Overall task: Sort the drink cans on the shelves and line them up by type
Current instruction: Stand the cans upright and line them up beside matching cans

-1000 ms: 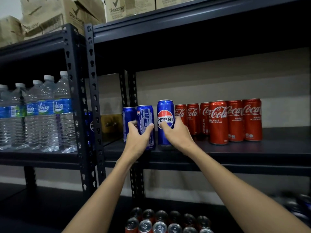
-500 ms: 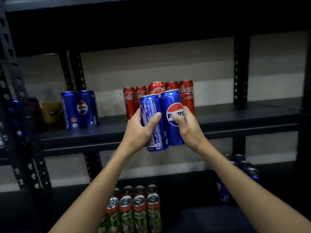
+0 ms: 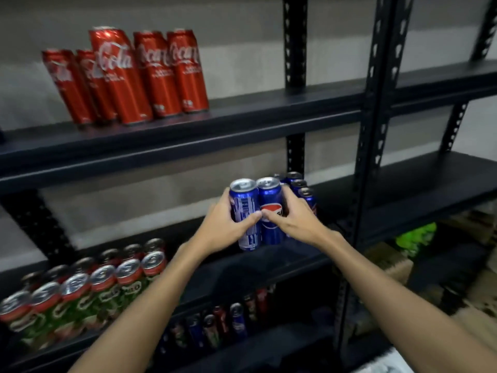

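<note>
I've carried two Pepsi cans down from the upper shelf (image 3: 242, 122), where the Coke cans (image 3: 150, 74) stay, to the middle shelf (image 3: 403, 195). A second ago they were still up by the Cokes; now they sit right in front of the Pepsi group (image 3: 298, 187) already standing at the back by the post. I judge that the blues are being gathered on this level, leaving the reds alone above.

My left hand (image 3: 226, 227) wraps the left can (image 3: 243, 211), fingers curled round its back, thumb across the front. My right hand (image 3: 298, 219) grips the right can (image 3: 271, 208) the same way, thumb on the logo. The two cans touch side by side, upright, slightly tilted. Their bottoms seem to hang just above the shelf edge, though blur keeps me from being sure.

Milo cans (image 3: 107, 278) line the same shelf further left, well apart. Next I'd set these two down against the group.
</note>
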